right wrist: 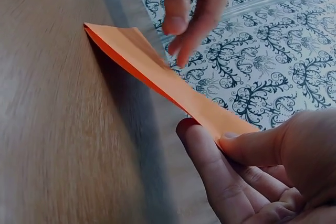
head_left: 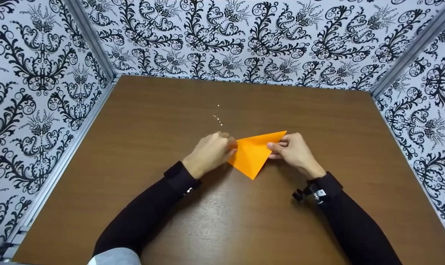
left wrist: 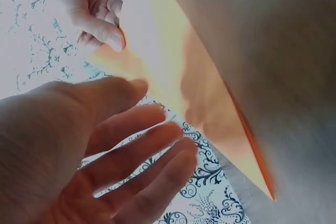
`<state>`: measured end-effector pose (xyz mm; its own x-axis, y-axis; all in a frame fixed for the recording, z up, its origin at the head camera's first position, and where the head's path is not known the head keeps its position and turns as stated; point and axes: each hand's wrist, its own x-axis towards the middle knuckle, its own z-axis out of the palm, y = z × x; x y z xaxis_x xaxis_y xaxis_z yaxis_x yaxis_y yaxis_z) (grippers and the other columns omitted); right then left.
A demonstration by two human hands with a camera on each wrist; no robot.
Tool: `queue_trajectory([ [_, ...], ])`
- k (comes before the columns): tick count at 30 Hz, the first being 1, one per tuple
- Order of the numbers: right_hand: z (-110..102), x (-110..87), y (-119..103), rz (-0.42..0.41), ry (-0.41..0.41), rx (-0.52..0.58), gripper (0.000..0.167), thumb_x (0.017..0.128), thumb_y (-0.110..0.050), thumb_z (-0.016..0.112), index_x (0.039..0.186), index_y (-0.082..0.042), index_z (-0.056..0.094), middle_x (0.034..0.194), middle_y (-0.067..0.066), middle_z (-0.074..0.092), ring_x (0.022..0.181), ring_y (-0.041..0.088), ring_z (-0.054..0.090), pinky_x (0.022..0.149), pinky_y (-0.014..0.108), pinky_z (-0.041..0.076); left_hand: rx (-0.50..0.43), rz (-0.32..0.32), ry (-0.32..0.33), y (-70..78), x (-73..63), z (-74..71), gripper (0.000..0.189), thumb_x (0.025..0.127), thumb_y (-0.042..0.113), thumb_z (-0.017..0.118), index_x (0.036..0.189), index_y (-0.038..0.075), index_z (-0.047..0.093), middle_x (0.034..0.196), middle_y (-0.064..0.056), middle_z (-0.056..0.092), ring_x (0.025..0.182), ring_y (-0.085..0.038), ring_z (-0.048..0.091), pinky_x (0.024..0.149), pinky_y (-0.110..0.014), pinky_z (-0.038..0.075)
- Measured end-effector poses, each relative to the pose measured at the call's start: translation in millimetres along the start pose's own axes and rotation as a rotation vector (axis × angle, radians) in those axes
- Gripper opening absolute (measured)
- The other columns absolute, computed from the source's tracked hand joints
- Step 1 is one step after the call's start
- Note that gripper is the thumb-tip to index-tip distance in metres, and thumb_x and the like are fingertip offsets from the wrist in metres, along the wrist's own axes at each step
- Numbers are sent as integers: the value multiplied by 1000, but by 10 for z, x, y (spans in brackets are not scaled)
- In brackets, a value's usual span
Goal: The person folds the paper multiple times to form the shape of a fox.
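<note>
An orange sheet of paper (head_left: 252, 152), folded into layers, is held up over the brown table with one corner pointing toward the person. My right hand (head_left: 294, 151) pinches its right side between thumb and fingers. In the right wrist view, the thumb lies on top of the paper (right wrist: 152, 66) and the fingers are beneath. My left hand (head_left: 213, 151) is at the paper's left side, slightly blurred in the head view. Its thumb and fingers stand apart near the paper's edge in the left wrist view, with no pinch on the sheet (left wrist: 210, 93).
Small pale specks (head_left: 218, 118) show on the table (head_left: 163, 106) beyond the left hand. Patterned black-and-white panels (head_left: 222, 40) with metal frame posts (head_left: 93, 40) enclose the table at the back and sides. Both wrists wear black bands, and a small device (head_left: 299, 194) sticks out at the right one.
</note>
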<state>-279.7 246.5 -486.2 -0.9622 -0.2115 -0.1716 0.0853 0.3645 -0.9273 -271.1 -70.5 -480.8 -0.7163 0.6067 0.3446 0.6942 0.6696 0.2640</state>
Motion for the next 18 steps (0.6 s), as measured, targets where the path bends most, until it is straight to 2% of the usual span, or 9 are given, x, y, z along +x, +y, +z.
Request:
queue_trajectory([
  [4, 21, -19, -19, -36, -3, 11, 42, 116, -17, 76, 150, 7, 74, 138, 30, 84, 104, 20, 92, 98, 42, 74, -25, -42, 71, -32, 9, -18, 27, 111, 19, 86, 135, 6, 87, 128, -15, 87, 115, -36, 84, 98, -49, 75],
  [8, 62, -50, -51, -65, -11, 20, 42, 116, -17, 76, 151, 6, 74, 141, 29, 83, 109, 20, 91, 101, 45, 73, -74, -53, 102, -53, 9, -17, 34, 112, 21, 85, 142, 4, 84, 132, -17, 85, 117, -35, 85, 102, -46, 74],
  [14, 113, -71, -99, -82, -2, 23, 39, 115, -17, 77, 149, 3, 77, 140, 26, 85, 110, 19, 91, 104, 52, 71, -144, -73, 99, -33, 36, -32, 34, 112, 25, 84, 138, 3, 85, 128, -15, 88, 115, -31, 87, 103, -42, 73],
  [18, 133, -87, -107, -140, -2, 37, 37, 115, -16, 78, 146, 4, 78, 138, 28, 85, 106, 17, 90, 102, 51, 73, -206, -93, 117, -14, 53, -42, 28, 112, 26, 84, 130, 5, 88, 121, -13, 90, 108, -27, 87, 98, -39, 74],
])
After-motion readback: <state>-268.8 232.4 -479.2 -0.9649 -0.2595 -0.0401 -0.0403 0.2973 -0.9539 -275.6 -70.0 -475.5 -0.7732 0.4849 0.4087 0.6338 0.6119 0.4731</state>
